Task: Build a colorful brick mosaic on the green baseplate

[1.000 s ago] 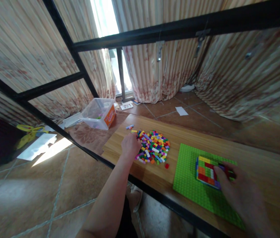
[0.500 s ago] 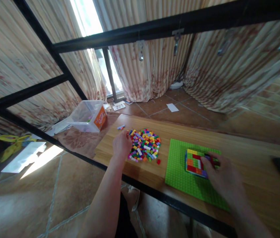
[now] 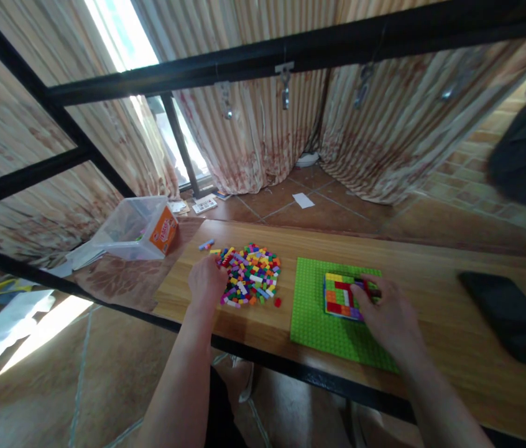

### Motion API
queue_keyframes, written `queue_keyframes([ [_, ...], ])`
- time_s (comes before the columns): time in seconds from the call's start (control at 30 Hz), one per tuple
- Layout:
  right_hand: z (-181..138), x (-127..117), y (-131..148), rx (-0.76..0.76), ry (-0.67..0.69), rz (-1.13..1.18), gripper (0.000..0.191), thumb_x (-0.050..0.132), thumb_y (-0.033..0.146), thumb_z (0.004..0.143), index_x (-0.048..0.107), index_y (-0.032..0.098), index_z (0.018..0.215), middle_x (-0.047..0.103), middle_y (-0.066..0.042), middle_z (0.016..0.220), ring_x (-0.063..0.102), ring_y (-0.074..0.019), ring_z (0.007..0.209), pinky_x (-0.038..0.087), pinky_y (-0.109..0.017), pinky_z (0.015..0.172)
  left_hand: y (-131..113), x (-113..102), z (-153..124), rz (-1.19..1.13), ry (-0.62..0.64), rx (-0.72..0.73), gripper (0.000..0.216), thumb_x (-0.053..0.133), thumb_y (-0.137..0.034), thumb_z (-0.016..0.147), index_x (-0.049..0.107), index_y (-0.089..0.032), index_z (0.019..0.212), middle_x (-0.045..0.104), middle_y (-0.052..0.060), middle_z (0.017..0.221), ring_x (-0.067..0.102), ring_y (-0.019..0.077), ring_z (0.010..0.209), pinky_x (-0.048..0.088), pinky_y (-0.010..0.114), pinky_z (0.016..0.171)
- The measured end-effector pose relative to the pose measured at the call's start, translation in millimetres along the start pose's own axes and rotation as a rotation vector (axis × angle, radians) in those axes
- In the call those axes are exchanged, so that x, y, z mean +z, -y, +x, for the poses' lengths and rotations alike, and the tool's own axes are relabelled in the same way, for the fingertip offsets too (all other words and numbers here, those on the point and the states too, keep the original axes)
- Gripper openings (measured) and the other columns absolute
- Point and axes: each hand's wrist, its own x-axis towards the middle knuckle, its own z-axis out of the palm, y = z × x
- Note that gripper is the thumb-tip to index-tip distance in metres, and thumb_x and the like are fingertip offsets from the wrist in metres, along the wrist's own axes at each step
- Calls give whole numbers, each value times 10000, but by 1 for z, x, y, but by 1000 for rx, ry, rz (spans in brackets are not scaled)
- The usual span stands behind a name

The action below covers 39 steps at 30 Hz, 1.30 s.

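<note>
A loose pile of small coloured toy bricks (image 3: 254,274) lies on the wooden table. At the pile's left edge is my left hand (image 3: 207,281), its fingers curled in among the bricks; what they pinch, if anything, is hidden. A green baseplate (image 3: 312,323) carries a low, layered brick build (image 3: 337,295) in yellow, orange, red, white and purple. My right hand (image 3: 391,311) grips this build at its right side, thumb on the top and fingers at the far edge, covering that end. One red brick (image 3: 277,302) lies apart, between pile and baseplate.
A black phone-like slab (image 3: 510,314) lies on the table (image 3: 435,274) at the right. Left of the table stands a clear plastic box (image 3: 127,230) with an orange label. A black metal bar (image 3: 253,68) with hanging clips crosses above. Two purplish bricks (image 3: 206,244) lie behind my left hand.
The view has swung to the right, bringing more of the black slab into sight. My left hand stays at the pile's left edge and my right hand stays on the brick build.
</note>
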Motion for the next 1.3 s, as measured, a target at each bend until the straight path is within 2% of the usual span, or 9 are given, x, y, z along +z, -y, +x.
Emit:
queue_keyframes([
  [0.1, 1, -3, 0, 21, -37, 33, 465, 519, 512, 866, 681, 155, 1116, 661, -149, 1035, 648, -230, 758, 518, -422, 763, -5, -8, -5, -55, -33, 10, 309, 554, -204, 835, 734, -171, 1084, 764, 127, 996, 697, 291, 972, 484, 355, 794],
  [0.2, 3, -8, 3, 37, -94, 64, 456, 519, 492, 866, 690, 141, 1101, 668, -150, 1020, 648, -217, 739, 520, -413, 750, -23, -9, -19, -202, -29, 44, 280, 591, -207, 811, 745, -179, 1044, 767, 84, 904, 702, 258, 894, 488, 330, 768],
  [0.37, 4, -14, 14, 90, -166, 233, 423, 522, 474, 869, 704, 151, 1072, 684, -140, 1009, 646, -202, 725, 532, -383, 712, -77, 11, -61, -580, 158, 346, 222, 579, -104, 796, 754, -180, 909, 757, 37, 868, 685, 170, 796, 500, 272, 751],
  [0.5, 5, -13, 21, -31, -151, 330, 387, 514, 465, 896, 705, 173, 1062, 687, -130, 1034, 654, -215, 804, 545, -395, 750, -115, 29, -81, -737, 209, 548, 221, 570, -85, 815, 748, -171, 915, 741, 44, 882, 667, 153, 784, 515, 267, 753],
  [0.6, 6, -14, 22, -172, -108, 325, 362, 485, 430, 935, 700, 200, 1112, 674, -128, 1107, 640, -245, 998, 520, -440, 907, -132, 35, -80, -717, 197, 633, 231, 559, -64, 824, 747, -172, 903, 724, 50, 875, 660, 163, 816, 522, 283, 802],
  [0.7, 8, -13, 19, -234, -58, 274, 372, 453, 404, 961, 697, 218, 1170, 650, -136, 1196, 588, -265, 1150, 454, -467, 1026, -140, 36, -74, -651, 200, 713, 252, 529, -66, 856, 740, -178, 936, 707, 60, 922, 656, 179, 904, 515, 304, 892],
  [0.8, 12, -8, 15, -248, -10, 237, 386, 431, 405, 970, 714, 227, 1162, 643, -139, 1231, 571, -279, 1181, 442, -487, 1031, -146, 40, -71, -586, 213, 763, 277, 494, -72, 881, 727, -187, 977, 678, 66, 973, 649, 185, 940, 515, 308, 914],
  [1.03, 25, 5, 12, -230, 61, 264, 312, 477, 379, 948, 756, 245, 989, 709, -98, 1082, 618, -248, 1053, 459, -463, 984, -156, 51, -70, -502, 219, 767, 286, 471, -103, 910, 723, -191, 1014, 657, 75, 1016, 643, 195, 959, 514, 317, 922],
  [1.3, 28, 2, 19, -158, 101, 354, 276, 500, 335, 903, 751, 222, 874, 733, -94, 1002, 645, -236, 977, 474, -418, 943, -151, 51, -62, -643, 285, 690, 275, 496, -85, 897, 736, -178, 993, 736, 66, 1017, 672, 184, 975, 507, 302, 942],
])
